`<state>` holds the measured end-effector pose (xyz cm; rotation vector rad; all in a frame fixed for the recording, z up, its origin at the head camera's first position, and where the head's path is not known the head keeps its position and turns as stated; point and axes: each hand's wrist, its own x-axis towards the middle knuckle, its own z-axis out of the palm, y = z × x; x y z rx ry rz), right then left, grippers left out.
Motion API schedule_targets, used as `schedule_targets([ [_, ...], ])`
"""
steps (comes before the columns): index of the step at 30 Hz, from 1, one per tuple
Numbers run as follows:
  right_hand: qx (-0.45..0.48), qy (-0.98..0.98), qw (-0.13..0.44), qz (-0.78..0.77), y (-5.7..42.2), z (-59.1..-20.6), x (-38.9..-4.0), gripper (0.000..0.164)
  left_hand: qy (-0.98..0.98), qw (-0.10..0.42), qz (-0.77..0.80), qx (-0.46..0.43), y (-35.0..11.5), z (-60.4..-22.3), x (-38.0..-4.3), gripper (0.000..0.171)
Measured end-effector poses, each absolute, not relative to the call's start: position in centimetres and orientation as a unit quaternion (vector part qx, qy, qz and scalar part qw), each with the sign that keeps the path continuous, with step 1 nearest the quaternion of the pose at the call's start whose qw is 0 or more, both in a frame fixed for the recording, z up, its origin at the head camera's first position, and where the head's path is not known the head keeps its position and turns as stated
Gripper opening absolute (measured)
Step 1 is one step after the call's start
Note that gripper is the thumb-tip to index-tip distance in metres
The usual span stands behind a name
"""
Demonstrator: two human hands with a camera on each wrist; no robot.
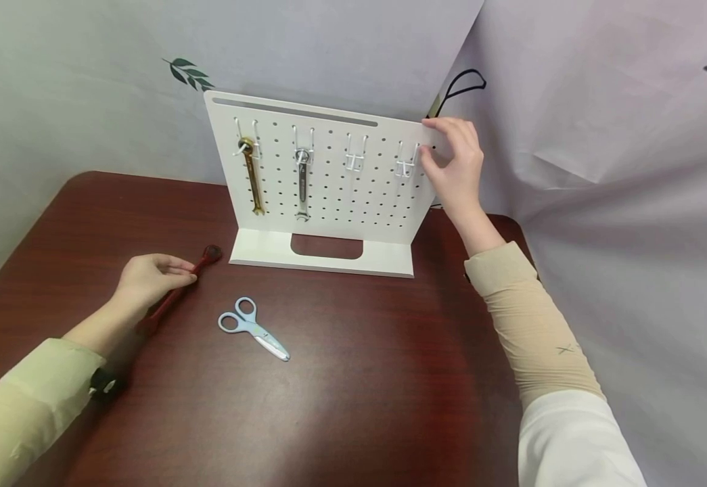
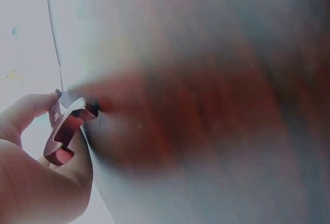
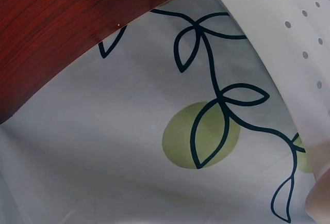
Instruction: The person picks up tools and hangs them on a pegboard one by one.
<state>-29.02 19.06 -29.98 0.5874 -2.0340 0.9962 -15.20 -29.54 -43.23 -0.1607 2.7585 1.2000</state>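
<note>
In the head view my left hand pinches a red combination wrench over the left of the table, ring end toward the board. The left wrist view shows the wrench's open end facing that camera, between thumb and fingers. At the upper right corner of a white pegboard, my right hand grips the edge, thumb on the front face. A brass-coloured wrench and a silver wrench hang from the two left hooks. The third hook and fourth hook bear nothing.
Light blue scissors lie on the dark red table in front of the board. A pale patterned cloth hangs behind and to the right; its leaf print fills much of the right wrist view. The board's base stands near the table's back.
</note>
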Motion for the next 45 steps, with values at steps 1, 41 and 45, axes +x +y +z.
schedule_targets([
  [1, 0.231, -0.801, 0.39, 0.392, 19.0, -30.0, -29.0, 0.03, 0.913, 0.064, 0.399, -0.056, -29.6, -43.2, -15.2, 0.036],
  [41, 0.233, -0.795, 0.39, 0.402, 19.0, -29.8, -28.8, 0.03, 0.719, 0.024, 0.694, 0.029, -13.3, -34.7, -19.0, 0.019],
  [45, 0.238, -0.799, 0.392, 0.389, 19.1, -29.8, -28.8, 0.031, 0.702, 0.023, 0.71, 0.045, -11.5, -34.1, -19.8, 0.018],
])
